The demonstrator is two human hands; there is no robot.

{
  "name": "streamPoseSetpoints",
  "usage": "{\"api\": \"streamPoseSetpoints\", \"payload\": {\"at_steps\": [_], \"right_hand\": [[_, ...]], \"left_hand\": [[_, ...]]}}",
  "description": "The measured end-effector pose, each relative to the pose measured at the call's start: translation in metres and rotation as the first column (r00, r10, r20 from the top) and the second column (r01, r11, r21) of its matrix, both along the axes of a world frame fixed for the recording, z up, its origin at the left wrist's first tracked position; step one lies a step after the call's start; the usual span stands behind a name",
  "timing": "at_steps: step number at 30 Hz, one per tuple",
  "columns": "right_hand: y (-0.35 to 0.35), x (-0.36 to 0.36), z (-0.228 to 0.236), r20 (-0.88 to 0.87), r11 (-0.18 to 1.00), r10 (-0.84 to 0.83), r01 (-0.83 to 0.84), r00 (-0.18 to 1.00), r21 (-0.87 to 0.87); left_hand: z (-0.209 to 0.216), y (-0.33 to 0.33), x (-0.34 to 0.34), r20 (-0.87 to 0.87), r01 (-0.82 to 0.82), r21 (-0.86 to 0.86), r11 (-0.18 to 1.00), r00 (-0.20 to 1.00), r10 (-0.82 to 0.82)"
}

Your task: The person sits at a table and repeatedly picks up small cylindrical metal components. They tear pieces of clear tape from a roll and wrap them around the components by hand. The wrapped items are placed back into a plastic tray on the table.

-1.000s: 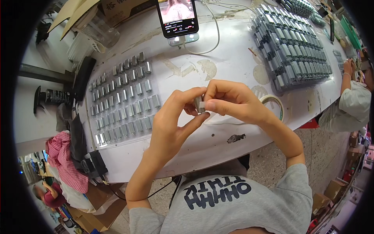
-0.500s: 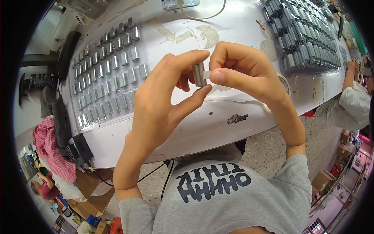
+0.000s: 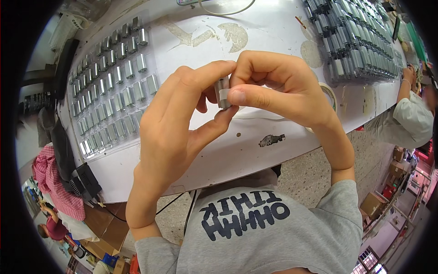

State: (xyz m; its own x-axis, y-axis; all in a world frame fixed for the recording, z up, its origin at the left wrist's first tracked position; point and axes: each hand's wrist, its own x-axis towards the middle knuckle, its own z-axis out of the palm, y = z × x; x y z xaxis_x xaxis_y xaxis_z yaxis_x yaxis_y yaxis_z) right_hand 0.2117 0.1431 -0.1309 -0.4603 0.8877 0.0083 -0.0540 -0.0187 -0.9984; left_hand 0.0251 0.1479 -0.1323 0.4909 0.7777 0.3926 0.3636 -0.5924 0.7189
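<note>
Between the thumb and fingers of my left hand point(image 3: 166, 121), a small silvery metal cylinder point(image 3: 223, 104) is held upright by its two ends above the table. A short whitish strip of tape point(image 3: 223, 94) lies against the cylinder's side. My right hand point(image 3: 280, 89) pinches the strip's other end between thumb and curled forefinger, the thumb tip right beside the cylinder. Left of my hands lies a clear plastic tray point(image 3: 145, 102) with rows of similar silvery metal pieces point(image 3: 118, 74). Partly behind my right wrist sits a roll of tape point(image 3: 332, 97).
Stacked trays of metal pieces point(image 3: 360, 50) stand at the right rear of the white table point(image 3: 205, 171). A black box with a cable point(image 3: 86, 180) and a checked red cloth point(image 3: 52, 178) are at the left edge. Another person's arm point(image 3: 405, 89) shows at far right.
My right hand has come closer to the cylinder, and the strip that stuck out between them now rests against its side. The whole view has shifted slightly.
</note>
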Motion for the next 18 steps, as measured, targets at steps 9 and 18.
{"api": "streamPoseSetpoints", "payload": {"at_steps": [9,18], "right_hand": [[0.0014,-0.0019,-0.0019,-0.022,0.999,-0.015,0.014,1.0,-0.038],[0.0018,-0.0015,-0.0038,-0.005,0.999,-0.027,0.027,1.0,-0.042]], "left_hand": [[-0.0013,0.0011,-0.0016,-0.023,-0.008,-0.003,1.0,1.0,0.008],[-0.0016,0.0019,-0.0009,-0.035,-0.003,0.009,1.0,0.999,0.003]]}}
